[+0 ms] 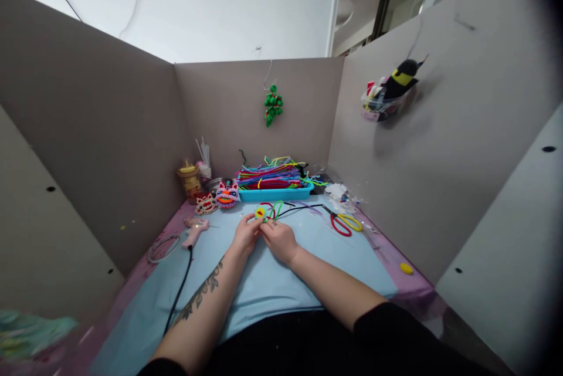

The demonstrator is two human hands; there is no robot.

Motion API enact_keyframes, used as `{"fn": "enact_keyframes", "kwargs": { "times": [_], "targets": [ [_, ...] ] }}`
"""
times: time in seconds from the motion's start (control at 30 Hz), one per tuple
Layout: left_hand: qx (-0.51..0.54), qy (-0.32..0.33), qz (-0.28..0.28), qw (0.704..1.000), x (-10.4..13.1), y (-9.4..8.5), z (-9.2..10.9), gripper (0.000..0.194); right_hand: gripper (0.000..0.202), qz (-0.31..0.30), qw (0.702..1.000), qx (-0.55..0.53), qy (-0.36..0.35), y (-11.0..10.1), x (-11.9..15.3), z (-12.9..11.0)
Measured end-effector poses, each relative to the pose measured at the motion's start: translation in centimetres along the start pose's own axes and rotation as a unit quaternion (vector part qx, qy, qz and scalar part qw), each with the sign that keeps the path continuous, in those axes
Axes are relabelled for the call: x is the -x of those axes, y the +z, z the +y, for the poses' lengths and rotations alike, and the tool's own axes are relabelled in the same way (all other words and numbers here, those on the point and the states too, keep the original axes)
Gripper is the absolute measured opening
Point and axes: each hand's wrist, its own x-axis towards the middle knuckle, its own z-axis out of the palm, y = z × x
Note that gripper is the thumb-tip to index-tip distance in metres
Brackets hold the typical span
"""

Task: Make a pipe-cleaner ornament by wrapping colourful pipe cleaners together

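My left hand (pixel 247 234) and my right hand (pixel 280 240) meet over the blue cloth, fingers closed on a small round pipe-cleaner piece (pixel 260 212) in yellow and pale green with a red mark. Its lower edge is hidden by my fingers. Green, red and black pipe cleaners (pixel 292 210) stick out just beyond my right hand; I cannot tell whether they join the piece. To the right lie scissors (pixel 342 223) with one red and one yellow handle. Left of my hands rests a pink glue gun (pixel 194 231) with a black cord.
A blue tray (pixel 276 194) heaped with coloured pipe cleaners stands at the back. Beside it sit two pipe-cleaner animal heads (pixel 227 195) and a brown cup (pixel 190 182). A yellow lid (pixel 406 269) lies far right. Grey panels (pixel 259 129) enclose three sides; a green ornament (pixel 273 106) hangs there.
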Motion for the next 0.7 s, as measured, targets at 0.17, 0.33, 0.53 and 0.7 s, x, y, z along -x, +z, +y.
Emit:
{"fn": "enact_keyframes", "kwargs": {
  "times": [0.17, 0.33, 0.53, 0.7],
  "targets": [
    [-0.004, -0.003, -0.003, 1.000, 0.0, 0.0, -0.1, 0.042, 0.014, 0.023, 0.999, 0.011, -0.020, 0.1, 0.2, 0.0],
    [0.035, -0.001, 0.027, 0.999, -0.1, -0.1, 0.3, 0.035, 0.015, -0.005, 0.983, -0.072, -0.168, 0.2, 0.5, -0.2],
    [0.095, -0.001, 0.031, 0.995, -1.1, -0.8, 0.8, 0.027, 0.017, -0.026, 0.941, -0.178, -0.288, -0.3, 0.9, -1.4],
    [0.141, 0.021, 0.052, 0.988, -2.0, -1.8, 1.0, 0.025, 0.017, -0.107, 0.913, -0.292, -0.263, -1.4, 1.4, -2.5]
  ]
}}
